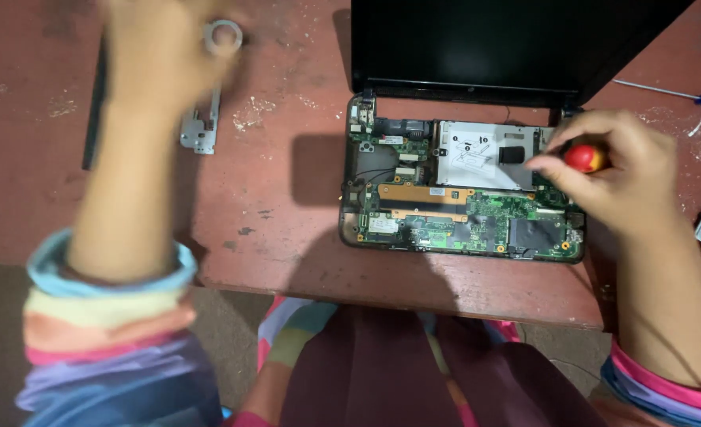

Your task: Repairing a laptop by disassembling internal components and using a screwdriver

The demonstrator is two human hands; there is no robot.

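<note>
2 hands work: right hand pinches a red screwdriver over the laptop; left hand, blurred, grip unclear, covers a bracket.

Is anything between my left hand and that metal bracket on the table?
Nothing visible. The left hand, blurred, is right over the bracket, partly covering it. The right hand holds a screwdriver at the opened laptop.
</note>
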